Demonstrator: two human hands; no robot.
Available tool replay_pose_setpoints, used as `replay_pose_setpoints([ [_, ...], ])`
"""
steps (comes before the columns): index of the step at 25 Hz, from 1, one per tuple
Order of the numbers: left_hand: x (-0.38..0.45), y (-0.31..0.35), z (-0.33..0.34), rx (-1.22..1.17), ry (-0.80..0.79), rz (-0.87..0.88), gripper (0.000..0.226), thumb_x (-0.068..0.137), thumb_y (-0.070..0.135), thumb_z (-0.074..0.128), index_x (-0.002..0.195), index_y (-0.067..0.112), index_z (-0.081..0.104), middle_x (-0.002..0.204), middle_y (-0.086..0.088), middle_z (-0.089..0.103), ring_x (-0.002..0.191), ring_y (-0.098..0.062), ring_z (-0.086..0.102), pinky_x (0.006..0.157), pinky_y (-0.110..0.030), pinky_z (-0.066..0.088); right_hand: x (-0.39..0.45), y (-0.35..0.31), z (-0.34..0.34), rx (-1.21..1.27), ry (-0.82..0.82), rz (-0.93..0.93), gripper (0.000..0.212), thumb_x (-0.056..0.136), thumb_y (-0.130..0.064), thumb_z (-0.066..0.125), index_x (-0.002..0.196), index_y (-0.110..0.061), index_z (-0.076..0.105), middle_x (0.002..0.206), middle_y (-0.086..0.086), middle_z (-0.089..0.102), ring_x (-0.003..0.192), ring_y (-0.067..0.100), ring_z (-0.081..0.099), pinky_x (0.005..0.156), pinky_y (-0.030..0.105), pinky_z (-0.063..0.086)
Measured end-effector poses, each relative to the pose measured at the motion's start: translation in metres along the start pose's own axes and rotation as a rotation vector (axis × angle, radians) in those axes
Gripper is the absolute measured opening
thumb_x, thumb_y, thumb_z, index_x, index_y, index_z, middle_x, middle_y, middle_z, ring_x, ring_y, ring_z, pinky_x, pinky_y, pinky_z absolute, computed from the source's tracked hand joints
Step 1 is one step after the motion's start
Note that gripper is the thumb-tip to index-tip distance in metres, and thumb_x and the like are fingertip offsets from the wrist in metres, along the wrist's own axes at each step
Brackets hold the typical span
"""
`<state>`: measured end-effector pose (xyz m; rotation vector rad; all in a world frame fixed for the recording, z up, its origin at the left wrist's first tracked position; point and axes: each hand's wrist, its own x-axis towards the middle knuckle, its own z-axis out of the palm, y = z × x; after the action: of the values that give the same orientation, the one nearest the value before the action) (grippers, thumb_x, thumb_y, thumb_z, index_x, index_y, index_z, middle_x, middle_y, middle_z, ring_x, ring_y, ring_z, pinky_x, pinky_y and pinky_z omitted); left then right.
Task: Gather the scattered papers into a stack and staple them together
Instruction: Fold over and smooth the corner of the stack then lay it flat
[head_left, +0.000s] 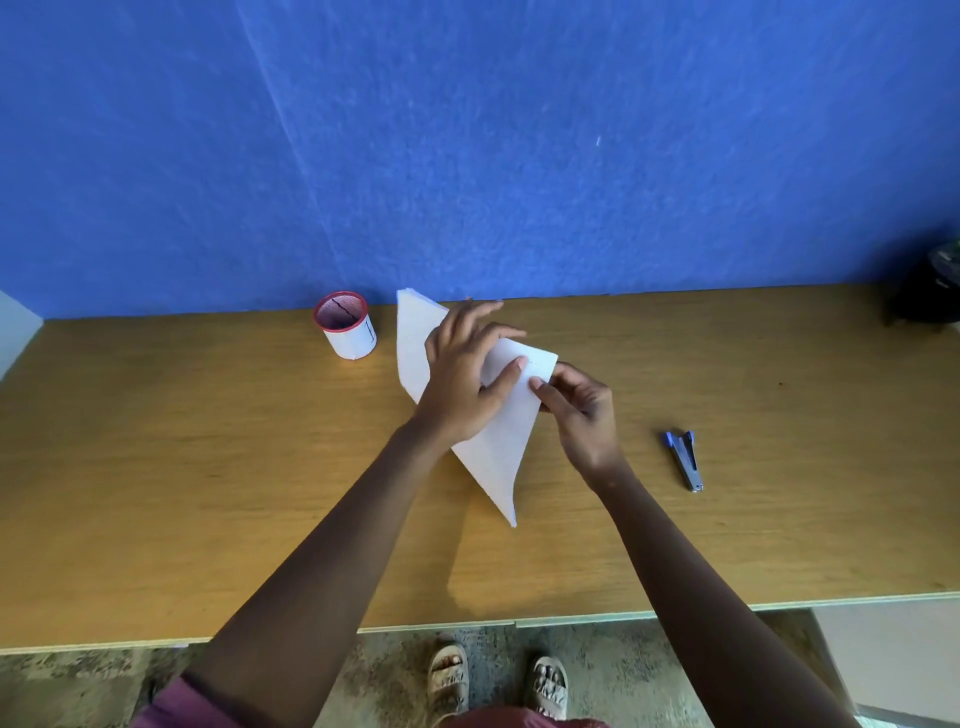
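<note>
A stack of white papers (498, 447) is lifted off the wooden desk (208, 467), tilted, with one corner pointing down toward me. My left hand (462, 374) lies over the upper middle of the stack, thumb on the front and fingers spread behind it. My right hand (576, 405) pinches the stack's right corner between thumb and fingers. A small blue and grey stapler (684, 460) lies flat on the desk to the right of my right hand, apart from it.
A white mesh cup with a red rim (345, 326) stands at the back of the desk, left of the papers. A blue wall rises behind. A dark object (930, 291) sits at the far right edge. The desk's front edge runs above my feet.
</note>
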<state>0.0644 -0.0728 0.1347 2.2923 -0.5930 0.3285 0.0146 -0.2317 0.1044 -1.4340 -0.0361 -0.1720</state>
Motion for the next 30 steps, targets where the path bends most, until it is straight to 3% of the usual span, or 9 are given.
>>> replay_pose_setpoints([
  [3, 0.008, -0.005, -0.006, -0.025, -0.085, -0.031, 0.02, 0.087, 0.042, 0.064, 0.094, 0.024, 0.066, 0.144, 0.013, 0.047, 0.146, -0.016, 0.02, 0.113, -0.041, 0.01, 0.0, -0.001, -0.001, -0.047, -0.012, -0.005, 0.014, 0.097, 0.0, 0.058, 0.101, 0.003, 0.07, 0.09, 0.015, 0.071, 0.083, 0.023, 0.063, 0.075, 0.042, 0.049],
  [7, 0.008, -0.005, -0.008, -0.107, -0.123, -0.124, 0.012, 0.083, 0.038, 0.071, 0.083, 0.027, 0.068, 0.14, 0.02, 0.05, 0.145, -0.013, 0.018, 0.112, -0.038, 0.008, -0.002, -0.002, -0.003, -0.104, -0.033, -0.001, 0.016, 0.097, -0.003, 0.058, 0.103, -0.004, 0.073, 0.095, 0.011, 0.074, 0.085, 0.019, 0.066, 0.075, 0.037, 0.051],
  [14, 0.005, -0.003, -0.006, -0.188, -0.11, -0.217, 0.01, 0.081, 0.036, 0.076, 0.079, 0.032, 0.068, 0.134, 0.024, 0.054, 0.141, -0.01, 0.023, 0.108, -0.034, 0.013, -0.004, -0.002, -0.002, -0.123, -0.02, 0.014, 0.016, 0.098, -0.008, 0.058, 0.101, -0.002, 0.072, 0.095, 0.023, 0.071, 0.082, 0.028, 0.065, 0.072, 0.041, 0.049],
  [21, -0.001, -0.01, -0.002, -0.177, -0.066, -0.214, 0.013, 0.079, 0.042, 0.073, 0.077, 0.031, 0.066, 0.126, 0.024, 0.059, 0.135, -0.005, 0.031, 0.111, -0.041, 0.017, -0.007, -0.005, 0.004, -0.087, 0.028, 0.077, 0.017, 0.099, -0.01, 0.057, 0.1, -0.004, 0.073, 0.094, 0.028, 0.069, 0.077, 0.025, 0.06, 0.069, 0.037, 0.045],
  [26, -0.005, -0.015, -0.002, -0.142, -0.075, -0.205, 0.016, 0.084, 0.042, 0.072, 0.081, 0.026, 0.07, 0.128, 0.024, 0.058, 0.137, -0.007, 0.029, 0.11, -0.036, 0.012, -0.003, -0.008, 0.001, -0.075, 0.081, 0.077, 0.017, 0.099, -0.013, 0.058, 0.094, -0.003, 0.071, 0.087, 0.026, 0.068, 0.075, 0.024, 0.06, 0.069, 0.038, 0.046],
  [30, -0.004, -0.011, -0.003, -0.103, -0.098, -0.191, 0.015, 0.084, 0.043, 0.071, 0.08, 0.029, 0.069, 0.131, 0.024, 0.056, 0.139, -0.009, 0.025, 0.106, -0.031, 0.007, 0.001, -0.009, 0.0, -0.213, 0.133, 0.009, 0.017, 0.096, -0.02, 0.063, 0.086, -0.009, 0.07, 0.07, 0.005, 0.06, 0.065, 0.015, 0.051, 0.06, 0.032, 0.04],
])
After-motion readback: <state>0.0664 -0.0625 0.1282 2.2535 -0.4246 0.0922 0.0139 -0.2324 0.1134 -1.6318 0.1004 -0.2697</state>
